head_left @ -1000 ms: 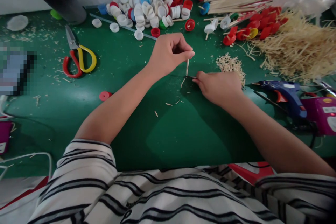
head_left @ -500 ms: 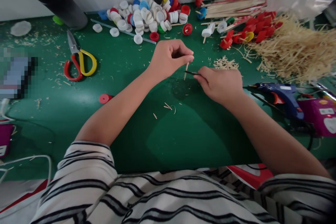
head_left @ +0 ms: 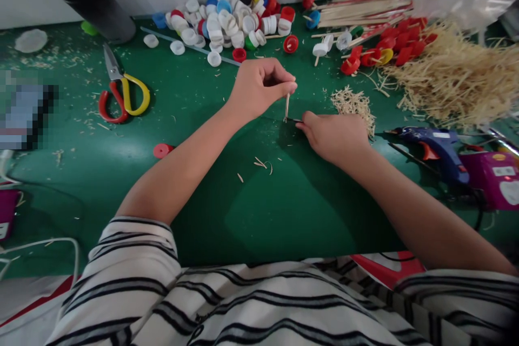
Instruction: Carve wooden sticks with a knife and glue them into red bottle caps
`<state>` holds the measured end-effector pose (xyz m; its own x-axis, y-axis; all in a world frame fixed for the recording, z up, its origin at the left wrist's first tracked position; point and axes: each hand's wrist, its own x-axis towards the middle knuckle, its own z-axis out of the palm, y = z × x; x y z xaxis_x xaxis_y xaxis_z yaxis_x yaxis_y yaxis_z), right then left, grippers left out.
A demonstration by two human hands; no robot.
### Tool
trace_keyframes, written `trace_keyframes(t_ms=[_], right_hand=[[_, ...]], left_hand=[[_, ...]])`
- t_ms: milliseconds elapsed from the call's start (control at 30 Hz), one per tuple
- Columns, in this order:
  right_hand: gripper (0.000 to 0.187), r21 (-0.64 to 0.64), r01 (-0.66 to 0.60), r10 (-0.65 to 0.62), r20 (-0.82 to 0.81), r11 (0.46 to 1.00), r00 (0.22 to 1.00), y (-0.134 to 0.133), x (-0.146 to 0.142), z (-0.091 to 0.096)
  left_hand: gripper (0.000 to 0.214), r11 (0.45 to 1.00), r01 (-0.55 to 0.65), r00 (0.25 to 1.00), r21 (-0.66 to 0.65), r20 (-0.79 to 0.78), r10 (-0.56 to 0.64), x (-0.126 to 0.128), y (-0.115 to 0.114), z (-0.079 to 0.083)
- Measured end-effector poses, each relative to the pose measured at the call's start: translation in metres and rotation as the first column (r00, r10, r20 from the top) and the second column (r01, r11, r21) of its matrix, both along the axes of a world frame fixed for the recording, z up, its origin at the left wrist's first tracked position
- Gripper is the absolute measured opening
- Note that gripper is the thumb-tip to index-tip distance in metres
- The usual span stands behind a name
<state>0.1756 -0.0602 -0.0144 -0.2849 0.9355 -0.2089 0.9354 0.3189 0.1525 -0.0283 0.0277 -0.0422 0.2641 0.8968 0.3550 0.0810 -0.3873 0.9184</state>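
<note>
My left hand (head_left: 261,86) pinches the top of a short wooden stick (head_left: 287,106) between thumb and fingertips, holding it nearly upright above the green table. Low on the stick, a thin dark knife blade (head_left: 292,120) touches it near its bottom end. That knife is in my closed right hand (head_left: 338,138), which hides the handle. Behind my right hand lies a small heap of pale wood shavings (head_left: 352,101). A few loose slivers (head_left: 261,163) are scattered on the table in front of my hands.
Scissors (head_left: 125,89) and a red roll (head_left: 162,151) lie left. A pile of bottle caps (head_left: 227,24) is at the back. Wooden sticks (head_left: 360,11), red caps on sticks (head_left: 399,43), wood fibre (head_left: 462,78) and a blue glue gun (head_left: 436,146) occupy the right.
My right hand has moved slightly down and left, and the blade has slid from partway up the stick towards its lower end. My left hand has shifted a little left.
</note>
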Motion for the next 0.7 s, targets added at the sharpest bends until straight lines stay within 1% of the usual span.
trace_keyframes(t_ms=[200,267,400,467,567,700], right_hand=[[0.052,-0.047,-0.009,0.011,0.048,0.999,0.999,-0.005,0.006,0.005],[0.052,-0.020,-0.009,0.009,0.034,1.000,0.999,-0.003,0.007,0.005],[0.056,0.090,0.007,-0.004,-0.043,0.996,0.999,0.004,0.004,0.004],[0.057,0.122,0.011,-0.002,-0.069,0.992,0.998,0.008,0.002,0.004],[0.056,0.134,-0.006,0.017,-0.083,0.991,0.996,0.012,0.000,0.003],[0.055,0.099,-0.006,0.013,-0.070,0.995,0.997,0.011,0.001,0.000]], left_hand=[[0.015,1.000,-0.013,1.000,-0.024,0.013,0.013,-0.001,-0.001,0.000],[0.014,0.999,0.001,1.000,-0.032,0.016,-0.001,0.000,-0.002,0.001],[0.013,0.999,0.035,0.999,-0.025,0.000,-0.035,0.003,-0.004,0.004],[0.013,0.999,0.037,0.999,-0.019,-0.002,-0.037,0.004,-0.005,0.005],[0.011,0.999,0.037,0.999,-0.012,0.029,-0.037,0.004,-0.004,0.004],[0.011,0.999,0.040,0.998,-0.011,0.039,-0.039,0.004,-0.001,0.002]])
